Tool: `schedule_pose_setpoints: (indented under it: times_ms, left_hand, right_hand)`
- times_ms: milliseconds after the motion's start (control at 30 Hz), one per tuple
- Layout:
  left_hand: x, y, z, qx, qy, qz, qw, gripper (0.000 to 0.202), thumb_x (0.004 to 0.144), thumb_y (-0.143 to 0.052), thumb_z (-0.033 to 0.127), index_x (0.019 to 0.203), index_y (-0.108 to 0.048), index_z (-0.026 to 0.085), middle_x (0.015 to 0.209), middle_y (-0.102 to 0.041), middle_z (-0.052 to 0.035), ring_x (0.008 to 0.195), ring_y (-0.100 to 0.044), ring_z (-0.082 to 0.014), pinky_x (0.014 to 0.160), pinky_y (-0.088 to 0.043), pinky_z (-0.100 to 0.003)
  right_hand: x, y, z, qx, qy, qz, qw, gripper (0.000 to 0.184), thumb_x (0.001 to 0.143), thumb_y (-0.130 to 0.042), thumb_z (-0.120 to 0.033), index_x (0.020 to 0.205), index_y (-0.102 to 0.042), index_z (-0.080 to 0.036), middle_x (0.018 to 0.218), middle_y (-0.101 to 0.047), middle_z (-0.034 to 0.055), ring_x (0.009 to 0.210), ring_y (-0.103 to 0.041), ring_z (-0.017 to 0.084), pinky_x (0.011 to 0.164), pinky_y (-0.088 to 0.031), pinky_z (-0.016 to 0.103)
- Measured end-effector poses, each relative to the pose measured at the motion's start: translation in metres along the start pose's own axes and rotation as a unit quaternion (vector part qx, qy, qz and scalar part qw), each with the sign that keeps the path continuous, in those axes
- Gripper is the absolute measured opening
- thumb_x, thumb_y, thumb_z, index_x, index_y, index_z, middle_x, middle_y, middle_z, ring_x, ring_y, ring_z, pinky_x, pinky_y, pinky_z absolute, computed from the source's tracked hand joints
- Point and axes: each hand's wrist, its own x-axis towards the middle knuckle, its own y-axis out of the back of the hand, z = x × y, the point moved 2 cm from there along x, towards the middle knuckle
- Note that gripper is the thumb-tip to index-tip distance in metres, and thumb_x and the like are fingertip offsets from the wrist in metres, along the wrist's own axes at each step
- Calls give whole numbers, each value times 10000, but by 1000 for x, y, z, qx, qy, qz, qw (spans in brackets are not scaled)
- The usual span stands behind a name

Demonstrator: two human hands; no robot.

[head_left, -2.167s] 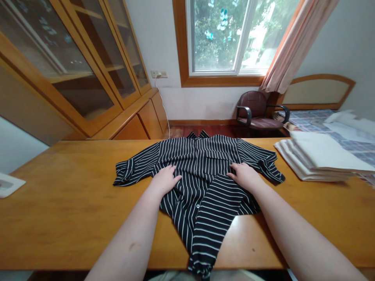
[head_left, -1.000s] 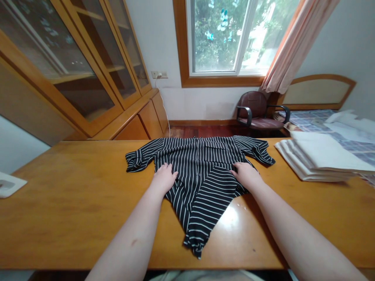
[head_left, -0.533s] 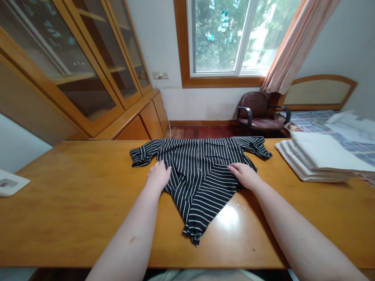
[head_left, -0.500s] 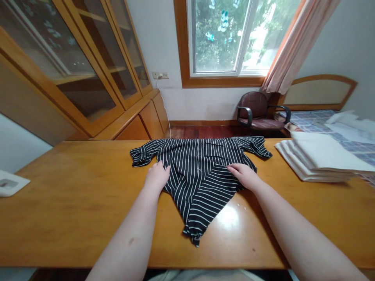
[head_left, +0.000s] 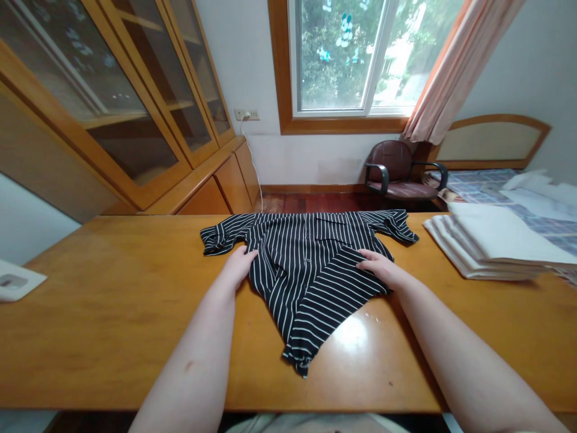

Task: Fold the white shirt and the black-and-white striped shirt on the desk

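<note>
A black shirt with thin white stripes (head_left: pixel 311 264) lies on the wooden table (head_left: pixel 112 300), sleeves spread left and right, its lower part bunched into a point toward me. My left hand (head_left: pixel 238 266) rests flat on the shirt's left edge, fingers stretched out. My right hand (head_left: pixel 381 268) lies flat on the shirt's right side, fingers extended. Neither hand grips the cloth.
A stack of folded white cloths (head_left: pixel 491 246) sits at the table's right. A white object (head_left: pixel 13 279) lies at the far left edge. Beyond the table are a glass-door cabinet (head_left: pixel 135 114), a dark red chair (head_left: pixel 394 171), a window and a bed (head_left: pixel 505 180).
The shirt was pushed away from me onto the table, so its hem no longer hangs over the front edge. In the last half second both hands slid slightly outward on it.
</note>
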Motion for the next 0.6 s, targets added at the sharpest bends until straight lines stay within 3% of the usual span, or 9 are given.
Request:
schedule_pose_setpoints:
  times_ms: [67,167,267,400,500,600]
  left_hand:
    - [-10,-3,3,-91,37,-93,991,465,811,-500,368,1254,-473,229,962,-679,-69,757,-647,-179,612,-481,-267]
    - [-23,-7,6,-126,61,-238,961,664,754,-626,382,1355,-358,298,868,-677,-24,607,-611,-123,558,-454,-231]
    - [-28,-8,6,-132,31,-315,939,682,663,-732,327,1282,-461,237,885,-674,-37,649,-618,-132,583,-457,-235]
    - [-27,-8,8,-149,2,-328,933,455,644,-743,313,1035,-606,126,970,-671,-97,843,-635,-199,700,-481,-276]
    - [-28,-5,15,-226,-50,-307,923,532,701,-703,306,1191,-530,189,1085,-644,-88,923,-622,-189,769,-474,-280]
    - [-34,-5,21,-265,-84,-329,902,743,704,-703,278,1359,-353,277,1125,-626,-76,913,-627,-186,788,-478,-304]
  right_hand:
    - [0,3,2,76,-17,-6,997,375,698,-551,-227,1072,-573,-197,950,-692,43,885,-652,217,796,-508,339]
    - [-1,7,3,144,-26,-23,989,398,667,-528,-195,1060,-590,-185,936,-698,46,880,-655,221,798,-504,352]
    - [-4,7,3,165,-46,-94,981,308,679,-565,-217,975,-622,-157,890,-697,48,831,-656,197,781,-496,323]
    - [-6,4,6,167,-60,-183,967,247,663,-681,-271,841,-634,-106,778,-682,50,699,-639,143,679,-480,253]
    - [-6,4,8,187,-47,-202,960,261,623,-723,-279,788,-614,-109,704,-658,30,627,-615,127,595,-459,231]
    - [-7,5,10,221,-22,-194,956,255,576,-733,-280,715,-582,-129,637,-623,4,567,-577,114,547,-432,222]
